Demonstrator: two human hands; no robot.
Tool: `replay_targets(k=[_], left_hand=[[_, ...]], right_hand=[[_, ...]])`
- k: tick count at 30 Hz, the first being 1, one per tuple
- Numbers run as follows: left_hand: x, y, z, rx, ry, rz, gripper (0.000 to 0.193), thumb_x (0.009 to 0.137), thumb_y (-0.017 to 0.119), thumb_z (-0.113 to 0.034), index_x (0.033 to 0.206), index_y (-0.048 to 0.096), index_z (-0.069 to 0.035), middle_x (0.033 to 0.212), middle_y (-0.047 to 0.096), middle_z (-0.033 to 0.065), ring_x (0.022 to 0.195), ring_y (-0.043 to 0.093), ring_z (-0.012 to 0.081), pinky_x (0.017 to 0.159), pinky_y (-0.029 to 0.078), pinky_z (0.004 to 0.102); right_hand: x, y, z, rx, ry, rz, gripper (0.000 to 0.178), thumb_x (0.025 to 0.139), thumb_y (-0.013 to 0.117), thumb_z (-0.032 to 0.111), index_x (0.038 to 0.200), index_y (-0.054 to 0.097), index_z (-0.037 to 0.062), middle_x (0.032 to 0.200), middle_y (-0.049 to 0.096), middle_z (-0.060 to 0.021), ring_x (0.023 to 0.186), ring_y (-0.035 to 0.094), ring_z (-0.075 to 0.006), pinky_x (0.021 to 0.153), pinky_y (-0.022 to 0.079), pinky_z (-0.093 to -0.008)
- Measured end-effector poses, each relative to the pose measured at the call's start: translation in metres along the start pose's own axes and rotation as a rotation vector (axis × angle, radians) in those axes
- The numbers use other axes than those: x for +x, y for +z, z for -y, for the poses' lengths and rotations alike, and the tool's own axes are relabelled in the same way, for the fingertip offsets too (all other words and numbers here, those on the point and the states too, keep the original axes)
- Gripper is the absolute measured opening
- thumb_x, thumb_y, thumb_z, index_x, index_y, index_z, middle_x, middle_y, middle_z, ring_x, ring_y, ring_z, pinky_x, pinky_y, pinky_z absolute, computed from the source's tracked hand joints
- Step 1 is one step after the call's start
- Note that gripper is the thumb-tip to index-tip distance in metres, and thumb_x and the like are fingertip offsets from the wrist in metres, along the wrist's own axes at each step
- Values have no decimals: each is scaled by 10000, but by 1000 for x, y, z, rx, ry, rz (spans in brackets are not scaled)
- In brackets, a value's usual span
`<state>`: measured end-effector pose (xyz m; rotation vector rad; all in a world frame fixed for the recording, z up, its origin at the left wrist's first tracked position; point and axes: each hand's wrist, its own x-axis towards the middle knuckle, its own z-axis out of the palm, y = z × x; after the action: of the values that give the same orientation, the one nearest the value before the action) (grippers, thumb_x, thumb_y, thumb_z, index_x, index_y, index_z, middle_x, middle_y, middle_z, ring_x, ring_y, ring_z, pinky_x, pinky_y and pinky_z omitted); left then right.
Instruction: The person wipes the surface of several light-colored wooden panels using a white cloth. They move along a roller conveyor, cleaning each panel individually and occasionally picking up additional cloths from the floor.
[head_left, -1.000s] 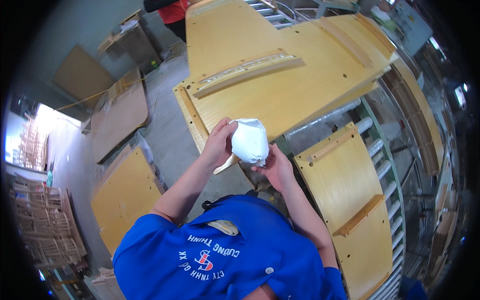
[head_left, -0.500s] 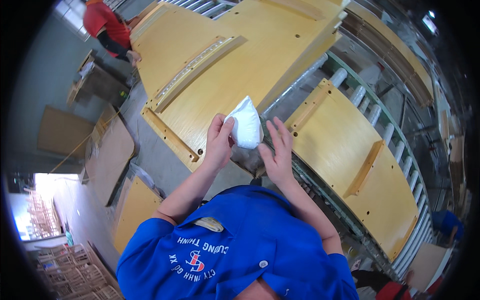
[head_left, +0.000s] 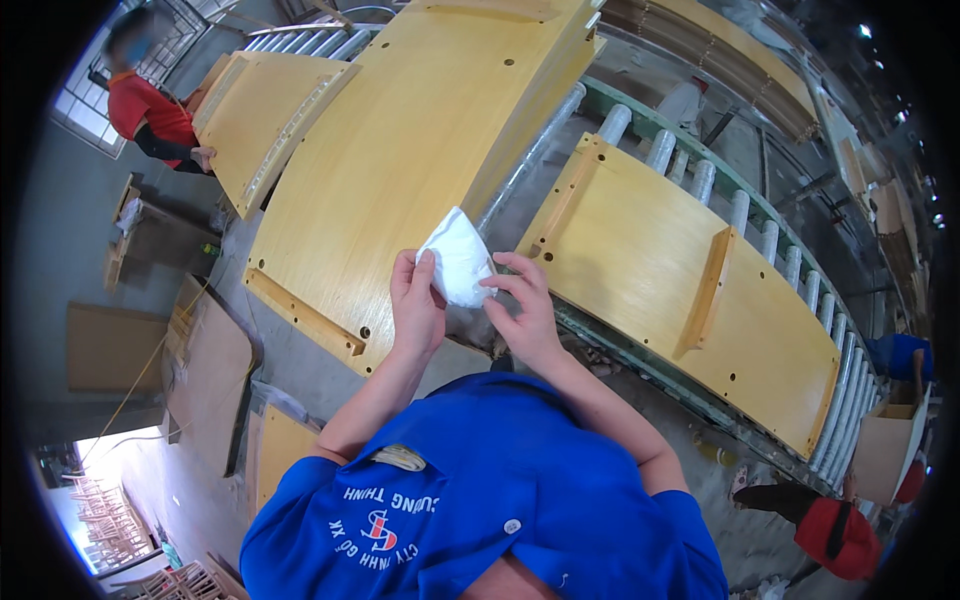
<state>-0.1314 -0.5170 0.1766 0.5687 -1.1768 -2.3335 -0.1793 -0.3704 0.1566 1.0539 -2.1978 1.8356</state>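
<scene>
A white, soft-looking packet or folded pad point(head_left: 455, 258) with a pointed top is held up in front of my chest. My left hand point(head_left: 418, 305) grips its left side, thumb on the near face. At its lower right edge my right hand point(head_left: 525, 310) pinches with bent fingers and thumb. What the packet contains cannot be seen. Beyond my hands lies a large yellow wooden panel point(head_left: 400, 130), with a batten point(head_left: 305, 308) along its near left end. A second curved panel point(head_left: 640, 270) with cross battens rests to the right.
Metal rollers point(head_left: 702, 182) in a green frame carry the right panel. At far left, a co-worker in red point(head_left: 150, 110) holds another panel point(head_left: 262, 100). Brown boards point(head_left: 205, 360) lean at the left. Other people point(head_left: 840, 540) are at the lower right.
My right hand has closed in from beside the packet onto its edge. The co-worker's panel has shifted left, off the large panel. My view has turned slightly.
</scene>
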Motion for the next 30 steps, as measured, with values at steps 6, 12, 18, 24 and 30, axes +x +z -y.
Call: replay_targets(k=[6,12,18,24,30], left_hand=[[0,-20,-12,31,110,-78,97,949,511,-162,883,465,-108,833,516,-13,787,512,75,689,451,254],[-10,-46,-23,108,158,-108,75,950,499,-162,967,447,-110,963,531,34,934,523,137,820,458,340],[-25,-51,-28,187,94,-78,104,959,483,-195,995,444,-106,1021,541,60,977,530,172,831,464,368],[-31,-26,-8,189,63,102,92,955,492,-182,995,450,-110,1014,544,46,979,533,168,837,462,364],[-94,96,52,121,-191,510,45,925,526,-90,943,486,-82,903,545,3,848,529,86,752,457,270]], right_hand=[[24,-28,-74,-389,169,125,402,771,545,36,1170,533,81,1131,530,-79,1026,501,-218,807,430,-357],[72,-40,-149,-1328,-145,576,322,782,581,217,1084,637,122,1126,533,-67,1069,458,-251,797,419,-454],[75,-61,-153,-1559,-386,767,234,774,615,304,937,710,166,1059,558,-50,1050,452,-300,763,428,-479],[37,-103,-112,-1142,-180,810,246,805,594,282,1003,682,164,1071,560,-30,1024,495,-236,758,454,-431],[-96,-162,-72,673,823,9,357,912,486,313,1219,549,143,1240,536,-76,1023,560,-297,880,466,-405]])
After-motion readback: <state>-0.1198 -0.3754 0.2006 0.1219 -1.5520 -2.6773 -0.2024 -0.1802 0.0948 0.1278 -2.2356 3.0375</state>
